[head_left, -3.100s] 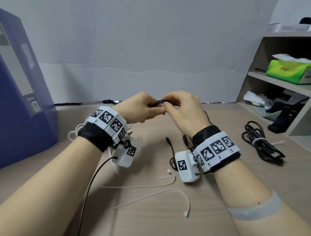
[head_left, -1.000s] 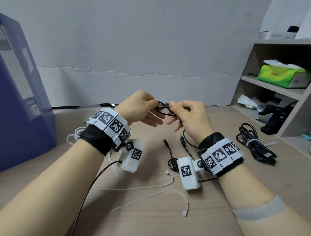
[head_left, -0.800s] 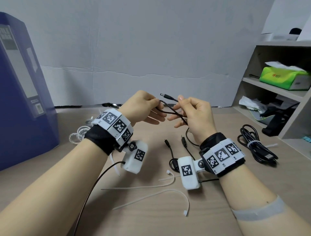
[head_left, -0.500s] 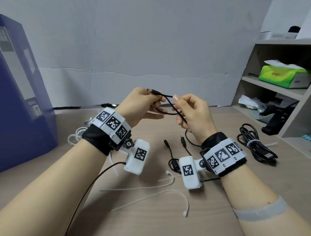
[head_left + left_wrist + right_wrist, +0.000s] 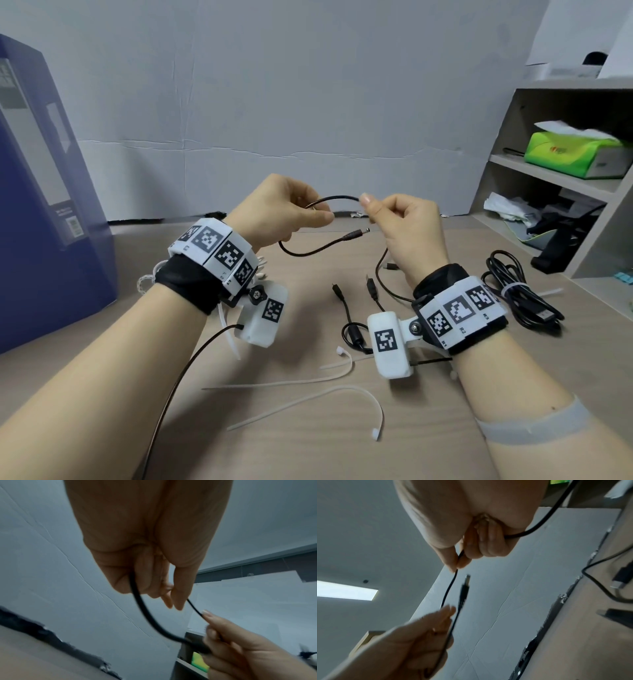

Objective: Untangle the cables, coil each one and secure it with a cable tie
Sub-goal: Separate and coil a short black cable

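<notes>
Your left hand (image 5: 277, 209) and right hand (image 5: 407, 222) pinch the thin black cable (image 5: 337, 198); its loose barrel plug (image 5: 356, 234), dangling below, may re-snag.

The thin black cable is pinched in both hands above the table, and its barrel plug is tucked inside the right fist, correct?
Not quite. Both hands, left hand and right hand, do pinch the thin black cable, but its barrel plug hangs free between them, outside either fist, as the head view shows.
</notes>
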`<state>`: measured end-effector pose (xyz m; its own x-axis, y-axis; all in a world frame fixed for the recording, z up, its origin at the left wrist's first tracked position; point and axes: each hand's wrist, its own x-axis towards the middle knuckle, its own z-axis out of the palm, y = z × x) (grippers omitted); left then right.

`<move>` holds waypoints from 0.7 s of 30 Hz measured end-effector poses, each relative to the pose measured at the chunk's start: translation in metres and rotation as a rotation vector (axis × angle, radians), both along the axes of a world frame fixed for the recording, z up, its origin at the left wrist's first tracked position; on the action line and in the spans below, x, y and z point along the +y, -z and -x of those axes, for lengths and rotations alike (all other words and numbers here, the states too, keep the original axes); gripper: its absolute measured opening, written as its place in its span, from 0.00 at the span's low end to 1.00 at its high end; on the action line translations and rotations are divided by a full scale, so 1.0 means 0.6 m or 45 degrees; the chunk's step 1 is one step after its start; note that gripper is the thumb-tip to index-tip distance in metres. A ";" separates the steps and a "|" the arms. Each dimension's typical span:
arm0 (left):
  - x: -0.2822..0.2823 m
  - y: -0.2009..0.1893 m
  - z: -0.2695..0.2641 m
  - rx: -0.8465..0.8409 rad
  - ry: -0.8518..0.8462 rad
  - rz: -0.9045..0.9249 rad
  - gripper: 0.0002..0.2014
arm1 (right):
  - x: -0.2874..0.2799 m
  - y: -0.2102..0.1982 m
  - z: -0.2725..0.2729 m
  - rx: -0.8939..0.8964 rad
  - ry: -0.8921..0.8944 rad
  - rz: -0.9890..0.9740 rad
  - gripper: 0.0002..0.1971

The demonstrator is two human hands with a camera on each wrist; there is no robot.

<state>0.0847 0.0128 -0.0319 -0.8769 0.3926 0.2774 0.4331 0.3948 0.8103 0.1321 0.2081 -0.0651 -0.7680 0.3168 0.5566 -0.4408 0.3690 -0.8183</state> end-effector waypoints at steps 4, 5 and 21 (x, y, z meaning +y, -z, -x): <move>-0.016 0.002 0.018 -0.034 -0.116 -0.100 0.14 | 0.002 0.004 0.005 0.044 0.043 0.108 0.25; -0.018 0.003 0.021 -0.027 -0.149 -0.127 0.13 | 0.001 0.004 0.005 0.052 0.045 0.139 0.25; -0.022 -0.015 0.009 -0.755 -0.062 -0.673 0.27 | 0.008 0.004 0.010 0.045 0.011 0.252 0.22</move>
